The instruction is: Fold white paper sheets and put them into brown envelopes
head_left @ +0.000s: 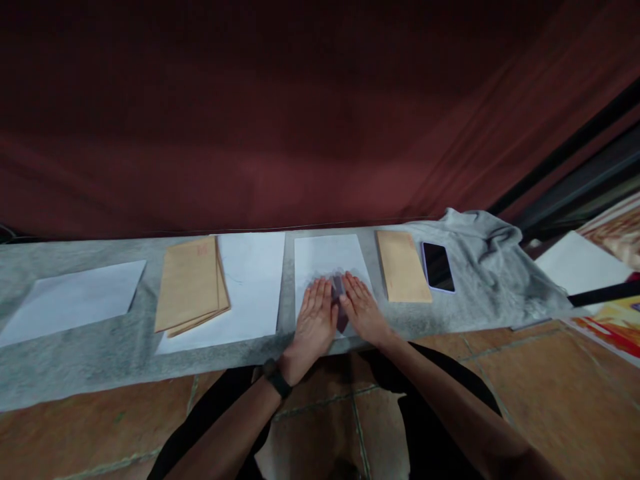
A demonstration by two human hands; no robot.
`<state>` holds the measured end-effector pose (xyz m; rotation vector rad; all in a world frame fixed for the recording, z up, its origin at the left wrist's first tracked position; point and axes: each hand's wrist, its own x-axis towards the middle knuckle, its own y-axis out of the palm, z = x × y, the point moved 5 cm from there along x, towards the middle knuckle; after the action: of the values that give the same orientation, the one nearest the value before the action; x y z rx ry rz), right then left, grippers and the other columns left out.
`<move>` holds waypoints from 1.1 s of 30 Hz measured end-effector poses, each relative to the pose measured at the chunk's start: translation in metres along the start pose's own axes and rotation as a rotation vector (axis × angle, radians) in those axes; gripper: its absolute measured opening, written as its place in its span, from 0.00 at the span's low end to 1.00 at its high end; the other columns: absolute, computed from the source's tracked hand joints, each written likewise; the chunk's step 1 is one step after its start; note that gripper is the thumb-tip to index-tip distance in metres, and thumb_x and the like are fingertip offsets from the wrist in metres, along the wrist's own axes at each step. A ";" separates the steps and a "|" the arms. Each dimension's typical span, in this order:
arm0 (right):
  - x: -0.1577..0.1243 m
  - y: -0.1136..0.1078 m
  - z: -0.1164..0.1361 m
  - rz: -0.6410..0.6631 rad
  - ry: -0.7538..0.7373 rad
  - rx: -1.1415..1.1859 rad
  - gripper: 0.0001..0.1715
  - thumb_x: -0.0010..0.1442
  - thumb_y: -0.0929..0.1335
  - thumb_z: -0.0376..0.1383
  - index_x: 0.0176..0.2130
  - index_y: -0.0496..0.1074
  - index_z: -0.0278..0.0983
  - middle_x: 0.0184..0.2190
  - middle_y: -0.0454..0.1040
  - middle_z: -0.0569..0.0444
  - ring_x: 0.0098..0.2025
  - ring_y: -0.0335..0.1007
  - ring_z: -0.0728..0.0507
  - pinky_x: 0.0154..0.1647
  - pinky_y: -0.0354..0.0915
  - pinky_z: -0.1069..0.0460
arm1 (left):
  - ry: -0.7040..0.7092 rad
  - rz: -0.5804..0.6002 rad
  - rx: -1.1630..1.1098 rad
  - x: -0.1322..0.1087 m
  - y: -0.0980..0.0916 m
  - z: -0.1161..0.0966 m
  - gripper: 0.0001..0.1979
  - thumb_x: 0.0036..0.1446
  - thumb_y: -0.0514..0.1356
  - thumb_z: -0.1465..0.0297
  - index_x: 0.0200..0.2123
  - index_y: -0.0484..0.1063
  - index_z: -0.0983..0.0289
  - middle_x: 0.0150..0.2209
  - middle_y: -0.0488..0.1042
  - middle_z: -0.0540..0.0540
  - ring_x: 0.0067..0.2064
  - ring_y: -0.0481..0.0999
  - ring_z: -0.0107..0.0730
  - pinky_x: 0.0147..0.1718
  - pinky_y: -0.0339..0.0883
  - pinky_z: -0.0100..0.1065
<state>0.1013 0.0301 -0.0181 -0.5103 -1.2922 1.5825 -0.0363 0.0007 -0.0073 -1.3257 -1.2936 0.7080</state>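
A white sheet of paper (pixel 327 252) lies on the grey cloth, under both of my hands. My left hand (pixel 317 315) rests flat on the lower part of the sheet, palm down, fingers stretched out. Palm down to the right of it, my right hand (pixel 363 307) also lies with its fingers extended. The space between the hands is narrow and dark there, and I cannot tell whether it is shadow or a thin object. Neither hand is wrapped round anything.
Brown envelopes (pixel 187 287) lie over large white paper (pixel 255 287) on the left, with another white sheet (pixel 80 297) farther left. To the right are a brown envelope (pixel 404 267), a phone (pixel 439 267) and bunched grey cloth (pixel 485 240). A red curtain (pixel 300 167) hangs behind.
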 end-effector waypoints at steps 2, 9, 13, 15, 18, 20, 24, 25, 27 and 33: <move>0.001 0.003 0.014 0.072 -0.064 0.033 0.34 0.77 0.51 0.44 0.74 0.50 0.33 0.74 0.54 0.44 0.76 0.48 0.41 0.75 0.51 0.40 | 0.062 0.052 -0.002 -0.004 0.008 -0.014 0.32 0.68 0.46 0.74 0.73 0.49 0.75 0.73 0.54 0.69 0.75 0.49 0.46 0.72 0.49 0.52; -0.006 0.000 0.002 0.034 -0.029 -0.104 0.36 0.75 0.57 0.46 0.73 0.54 0.29 0.73 0.54 0.40 0.75 0.48 0.38 0.75 0.50 0.39 | -0.030 0.074 0.039 -0.008 0.013 0.001 0.31 0.70 0.45 0.68 0.72 0.50 0.76 0.73 0.54 0.71 0.75 0.49 0.46 0.72 0.51 0.51; -0.011 -0.003 -0.016 -0.026 0.064 -0.161 0.37 0.75 0.58 0.46 0.72 0.55 0.24 0.72 0.55 0.35 0.75 0.49 0.34 0.73 0.52 0.38 | -0.168 0.087 0.080 -0.006 0.004 0.023 0.32 0.71 0.45 0.63 0.70 0.55 0.78 0.72 0.54 0.73 0.74 0.52 0.50 0.72 0.51 0.51; -0.006 -0.006 -0.022 -0.041 0.125 -0.165 0.37 0.75 0.57 0.46 0.71 0.57 0.24 0.72 0.57 0.35 0.74 0.51 0.33 0.73 0.52 0.37 | -0.237 0.098 0.099 0.000 -0.001 0.028 0.32 0.71 0.46 0.62 0.69 0.57 0.80 0.71 0.56 0.74 0.74 0.54 0.52 0.71 0.51 0.52; 0.015 -0.013 -0.025 -0.053 0.184 -0.117 0.35 0.76 0.53 0.46 0.71 0.59 0.28 0.71 0.59 0.38 0.74 0.52 0.34 0.73 0.53 0.37 | -0.229 0.102 0.094 0.019 -0.006 0.025 0.31 0.71 0.44 0.64 0.69 0.57 0.81 0.71 0.57 0.75 0.74 0.54 0.52 0.72 0.48 0.52; 0.037 -0.015 -0.020 -0.046 0.164 -0.050 0.35 0.77 0.49 0.45 0.71 0.58 0.29 0.72 0.59 0.41 0.75 0.51 0.37 0.73 0.53 0.38 | -0.156 0.095 0.064 0.038 -0.005 0.019 0.30 0.71 0.43 0.67 0.70 0.57 0.79 0.72 0.56 0.71 0.75 0.52 0.49 0.73 0.46 0.49; 0.075 -0.002 0.000 -0.002 0.123 0.033 0.36 0.77 0.47 0.43 0.71 0.60 0.32 0.72 0.58 0.44 0.75 0.49 0.41 0.74 0.51 0.40 | -0.045 0.122 0.022 0.070 0.010 0.017 0.30 0.69 0.46 0.72 0.71 0.55 0.75 0.73 0.55 0.68 0.75 0.51 0.45 0.73 0.47 0.48; 0.081 0.004 0.005 0.018 0.106 0.044 0.35 0.77 0.47 0.43 0.71 0.60 0.33 0.72 0.58 0.46 0.75 0.50 0.42 0.74 0.50 0.41 | -0.030 0.136 0.023 0.075 0.015 0.019 0.30 0.68 0.47 0.72 0.71 0.54 0.74 0.73 0.56 0.68 0.75 0.51 0.44 0.73 0.47 0.49; 0.089 0.015 0.011 0.040 0.105 0.052 0.35 0.77 0.47 0.43 0.72 0.58 0.34 0.72 0.58 0.47 0.75 0.50 0.43 0.75 0.49 0.41 | -0.012 0.154 0.036 0.082 0.022 0.025 0.31 0.67 0.48 0.73 0.72 0.54 0.73 0.73 0.56 0.67 0.75 0.51 0.44 0.73 0.46 0.50; 0.098 0.028 -0.001 0.062 0.147 -0.051 0.33 0.77 0.51 0.44 0.71 0.60 0.32 0.72 0.57 0.44 0.75 0.50 0.39 0.75 0.47 0.38 | -0.132 0.130 0.064 0.095 0.025 0.050 0.30 0.69 0.42 0.72 0.72 0.54 0.71 0.74 0.53 0.65 0.75 0.49 0.40 0.73 0.46 0.47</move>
<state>0.0488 0.1170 -0.0187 -0.6919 -1.2176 1.5357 -0.0546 0.1088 -0.0170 -1.3375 -1.2863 0.9339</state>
